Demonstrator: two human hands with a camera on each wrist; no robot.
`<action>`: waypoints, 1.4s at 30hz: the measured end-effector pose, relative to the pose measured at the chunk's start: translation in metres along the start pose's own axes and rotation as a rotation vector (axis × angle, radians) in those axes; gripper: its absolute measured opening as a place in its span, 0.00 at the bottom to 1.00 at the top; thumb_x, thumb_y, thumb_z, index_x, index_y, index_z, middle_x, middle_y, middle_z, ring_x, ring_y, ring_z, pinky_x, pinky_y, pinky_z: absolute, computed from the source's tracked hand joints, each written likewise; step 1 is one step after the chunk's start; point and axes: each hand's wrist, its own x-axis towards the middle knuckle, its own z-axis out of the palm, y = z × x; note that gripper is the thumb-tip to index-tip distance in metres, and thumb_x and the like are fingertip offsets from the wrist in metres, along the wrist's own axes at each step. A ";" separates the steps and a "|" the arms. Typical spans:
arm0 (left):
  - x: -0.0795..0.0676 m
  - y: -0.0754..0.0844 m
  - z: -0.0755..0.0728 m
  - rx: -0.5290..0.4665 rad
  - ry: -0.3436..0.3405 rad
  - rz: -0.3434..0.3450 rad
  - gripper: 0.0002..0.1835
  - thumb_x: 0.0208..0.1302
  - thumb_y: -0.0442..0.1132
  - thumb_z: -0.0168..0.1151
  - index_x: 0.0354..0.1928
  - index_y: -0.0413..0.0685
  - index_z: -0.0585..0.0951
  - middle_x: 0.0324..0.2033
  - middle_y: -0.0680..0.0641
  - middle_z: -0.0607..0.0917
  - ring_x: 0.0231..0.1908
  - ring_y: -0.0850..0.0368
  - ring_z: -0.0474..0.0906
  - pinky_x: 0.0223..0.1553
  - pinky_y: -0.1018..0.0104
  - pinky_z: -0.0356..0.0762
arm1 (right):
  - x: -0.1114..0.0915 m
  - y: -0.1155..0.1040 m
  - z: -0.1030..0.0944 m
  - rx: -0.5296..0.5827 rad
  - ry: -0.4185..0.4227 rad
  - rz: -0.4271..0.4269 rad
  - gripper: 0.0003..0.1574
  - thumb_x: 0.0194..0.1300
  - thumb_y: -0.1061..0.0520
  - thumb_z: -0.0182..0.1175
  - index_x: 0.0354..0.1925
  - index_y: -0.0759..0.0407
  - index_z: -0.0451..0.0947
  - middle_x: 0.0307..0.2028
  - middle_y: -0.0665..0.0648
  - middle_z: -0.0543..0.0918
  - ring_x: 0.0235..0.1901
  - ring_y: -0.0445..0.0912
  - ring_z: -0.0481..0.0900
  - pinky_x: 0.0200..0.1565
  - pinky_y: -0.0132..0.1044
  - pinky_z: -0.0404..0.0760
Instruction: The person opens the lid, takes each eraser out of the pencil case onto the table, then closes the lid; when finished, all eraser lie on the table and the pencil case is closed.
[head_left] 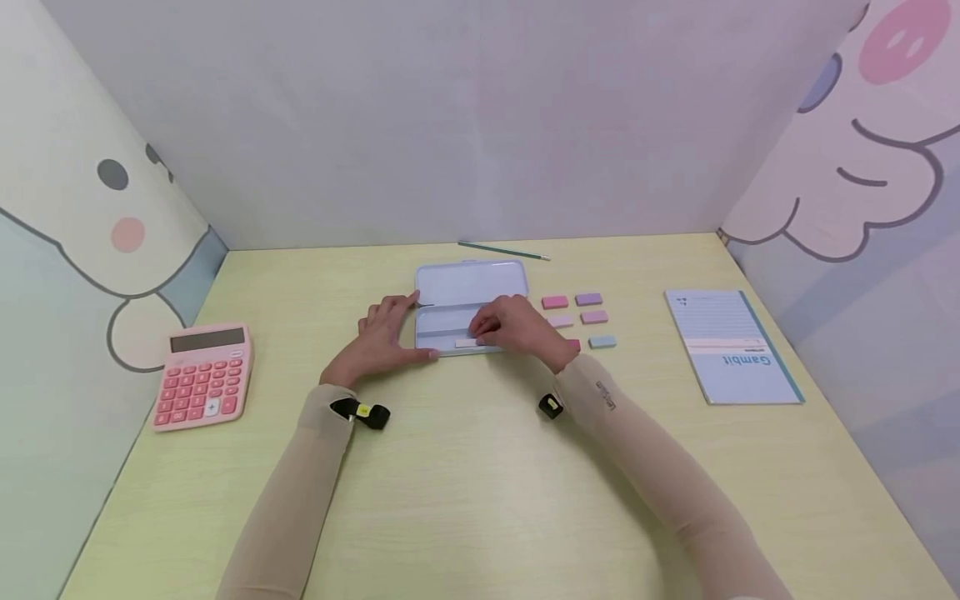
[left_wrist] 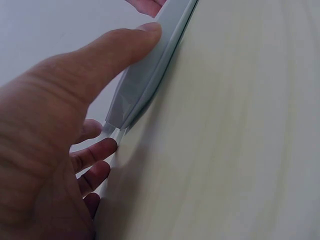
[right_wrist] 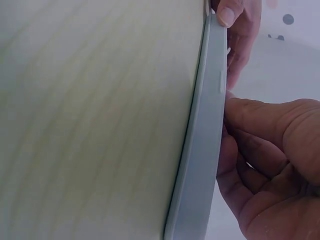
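A pale blue pencil case [head_left: 442,319] lies on the table with its lid [head_left: 471,282] folded back. At its left end is my left hand [head_left: 381,340], fingers spread; in the left wrist view the thumb [left_wrist: 135,45] rests along the front wall and the other fingers sit by the corner. My right hand [head_left: 517,327] reaches into the front of the case, thumb and bent fingers pinching the right end of a small white block [head_left: 467,342]. In the right wrist view the front wall [right_wrist: 202,135] hides those fingertips.
Several small coloured blocks, among them a purple block [head_left: 588,299] and a light blue block [head_left: 602,342], lie right of the case. A green pencil [head_left: 504,250] is behind it. A pink calculator [head_left: 204,377] stands far left, a notepad [head_left: 731,350] far right.
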 end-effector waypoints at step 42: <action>-0.002 0.001 -0.002 -0.005 -0.001 0.008 0.65 0.58 0.68 0.76 0.88 0.58 0.50 0.81 0.40 0.59 0.78 0.37 0.53 0.77 0.34 0.51 | 0.002 -0.016 0.002 -0.079 -0.054 0.063 0.11 0.73 0.58 0.69 0.49 0.60 0.93 0.42 0.57 0.95 0.33 0.42 0.78 0.37 0.29 0.74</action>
